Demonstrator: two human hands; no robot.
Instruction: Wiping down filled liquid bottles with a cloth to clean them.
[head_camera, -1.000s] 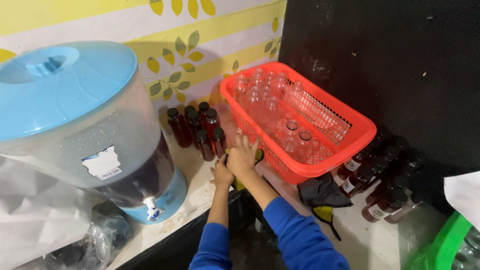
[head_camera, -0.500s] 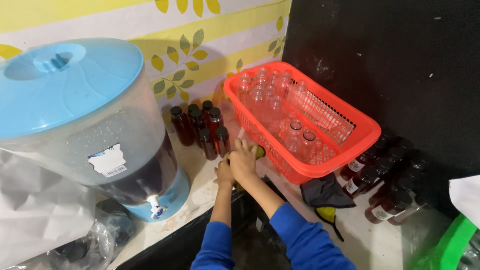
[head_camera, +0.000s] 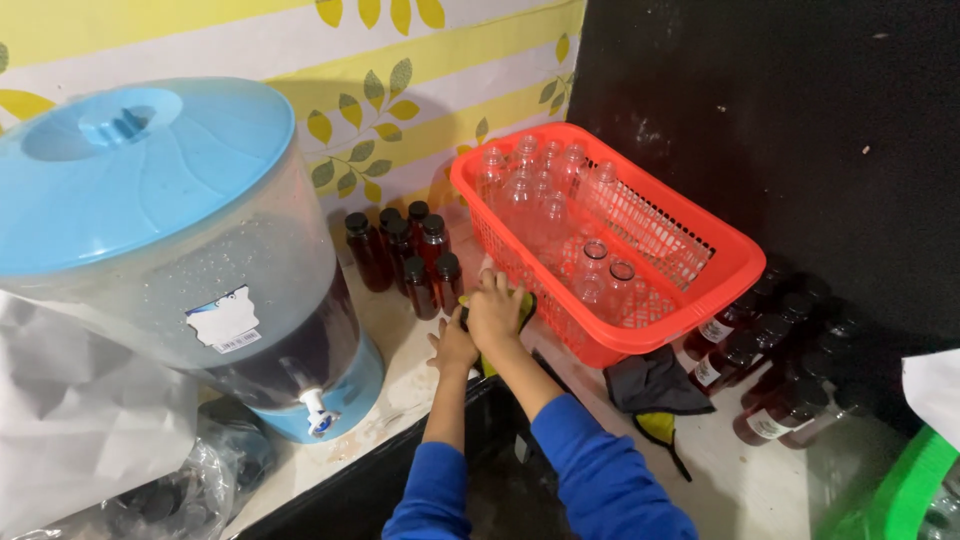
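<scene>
Since the earlier frame both hands have barely shifted: right hand (head_camera: 495, 310) fingers curl over a dark bottle (head_camera: 468, 320) beside the red basket (head_camera: 700, 290), left hand (head_camera: 453, 348) steadying below it, five filled bottles (head_camera: 410, 255) standing just beyond the fingertips, empties waiting in the basket.

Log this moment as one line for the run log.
hands: left hand, right hand together on a yellow-black item, grip unclear | beside: red basket, dark capped bottles

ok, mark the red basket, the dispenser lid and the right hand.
red basket (head_camera: 735, 245), head view, right rim.
dispenser lid (head_camera: 190, 170), head view, flat blue top.
right hand (head_camera: 497, 310), head view, back of the hand.
</scene>
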